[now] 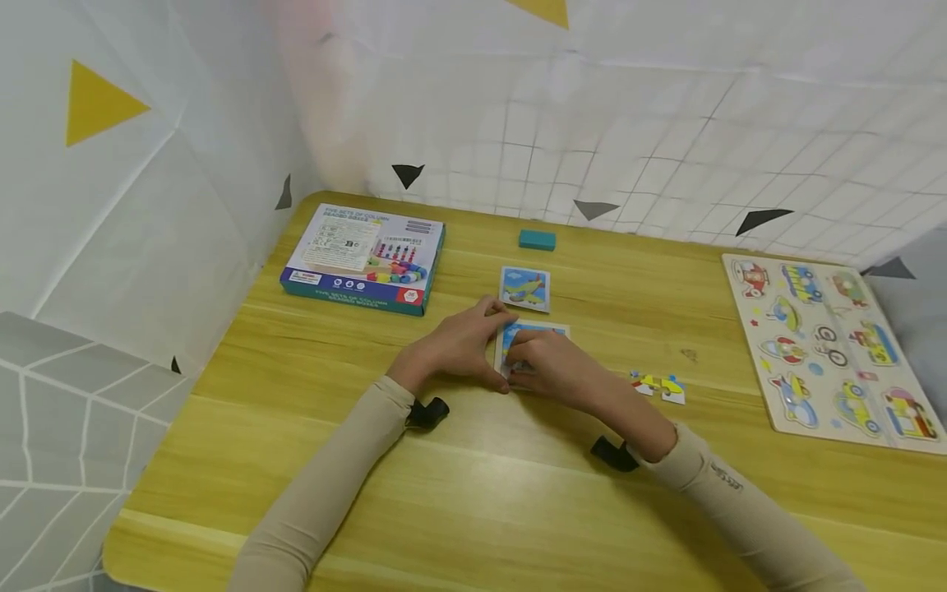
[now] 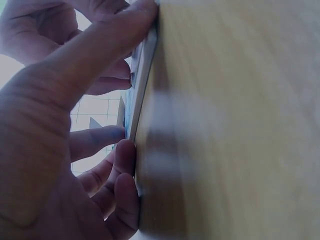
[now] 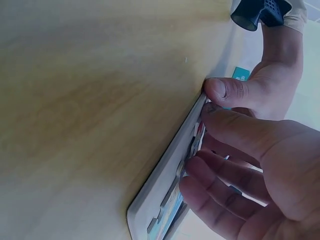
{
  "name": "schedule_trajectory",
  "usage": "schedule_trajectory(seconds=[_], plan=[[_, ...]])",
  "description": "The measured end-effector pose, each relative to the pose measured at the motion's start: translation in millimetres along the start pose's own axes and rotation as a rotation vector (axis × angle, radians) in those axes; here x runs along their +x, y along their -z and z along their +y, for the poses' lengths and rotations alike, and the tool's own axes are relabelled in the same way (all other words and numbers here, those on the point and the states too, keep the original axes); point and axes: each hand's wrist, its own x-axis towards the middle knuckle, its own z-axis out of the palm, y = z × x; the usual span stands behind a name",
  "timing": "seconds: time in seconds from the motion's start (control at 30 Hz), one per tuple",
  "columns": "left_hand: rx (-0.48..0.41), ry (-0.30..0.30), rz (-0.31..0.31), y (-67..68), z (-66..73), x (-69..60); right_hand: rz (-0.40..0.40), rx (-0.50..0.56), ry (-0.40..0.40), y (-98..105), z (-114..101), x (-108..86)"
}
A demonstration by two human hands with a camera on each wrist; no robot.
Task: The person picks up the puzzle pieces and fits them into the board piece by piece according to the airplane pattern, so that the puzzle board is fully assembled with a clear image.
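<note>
My left hand point(image 1: 462, 341) grips a small jigsaw puzzle tray point(image 3: 155, 192) by its left side, thumb at the near corner and fingers at the far one. Over the tray, my right hand point(image 1: 555, 362) has bent fingers and pinches a puzzle piece against its left part; the fingers mostly hide this piece. Other fitted pieces show a blue picture along the tray's far side. Just beyond lies a square airplane picture point(image 1: 525, 289). Several loose yellow, blue and white puzzle pieces point(image 1: 672, 389) lie to the right of my right hand.
A boxed bead set point(image 1: 362, 259) lies at the back left. A small teal block point(image 1: 537, 239) sits near the table's back edge. On the right is a wooden vehicle puzzle board point(image 1: 836, 349). White patterned fabric point(image 1: 636, 115) stands behind the table.
</note>
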Motion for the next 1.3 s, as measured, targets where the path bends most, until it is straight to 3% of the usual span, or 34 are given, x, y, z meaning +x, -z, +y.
schedule_trajectory(seconds=[0.2, 0.53, 0.73, 0.93, 1.3], plan=[[0.005, 0.005, -0.001, -0.4, -0.8, 0.7, 0.027, -0.045, 0.030, -1, -3, -1.0], [-0.017, 0.017, -0.001, -0.6, -1.6, -2.5, 0.030, -0.045, -0.002, -3, -1, -2.8], [-0.006, 0.018, -0.004, -1.5, -1.4, -0.4, 0.092, -0.048, -0.009, 4, 0, -11.3], [-0.006, 0.026, -0.009, -1.1, 1.1, 2.8, 0.124, -0.063, -0.087, 22, 8, -33.5], [0.001, 0.052, -0.014, -2.0, 0.3, 2.8, 0.088, -0.107, -0.209, 36, 22, -64.2]])
